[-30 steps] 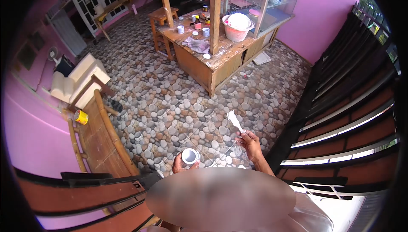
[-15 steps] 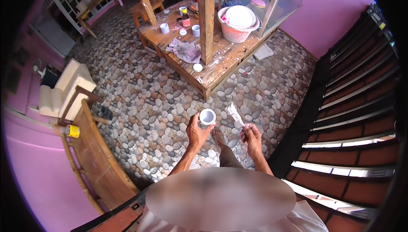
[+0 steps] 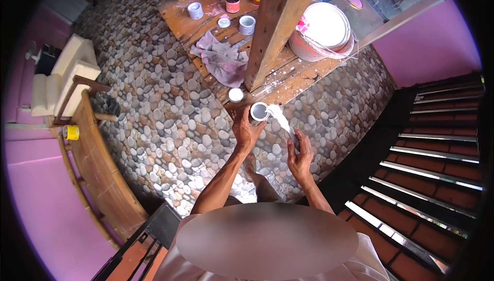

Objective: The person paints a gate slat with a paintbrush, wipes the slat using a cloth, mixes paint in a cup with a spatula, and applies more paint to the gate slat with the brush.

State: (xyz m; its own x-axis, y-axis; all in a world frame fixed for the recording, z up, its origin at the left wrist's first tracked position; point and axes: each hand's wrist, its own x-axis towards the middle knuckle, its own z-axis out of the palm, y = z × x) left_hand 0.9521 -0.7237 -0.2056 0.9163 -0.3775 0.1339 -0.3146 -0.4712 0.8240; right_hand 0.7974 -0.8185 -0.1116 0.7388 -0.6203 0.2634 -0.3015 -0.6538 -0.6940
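My left hand [image 3: 245,130] is wrapped round a small paint can [image 3: 254,119], its open top tilted up and grey inside. In my right hand [image 3: 301,153] is a paintbrush [image 3: 280,118] smeared with white, gripped by its handle. Its bristles are at the right edge of the can's rim; whether they touch it I cannot tell. Just beyond my left hand, a round white lid [image 3: 235,94] lies at the near corner of the wooden table [image 3: 285,91]. A stained cloth [image 3: 222,60] is spread behind that lid.
On the table stand a paint can [image 3: 247,25], another can [image 3: 195,11], a yellow-capped bottle [image 3: 232,0] and a white-lidded bucket [image 3: 319,31]. A wooden post [image 3: 283,21] rises from the table. A bamboo bench [image 3: 103,162] is at left, a slatted fence [image 3: 411,178] at right.
The table now appears closer. Both hands have moved forward with the can and paintbrush, and the bristles have come from apart to the can's rim.
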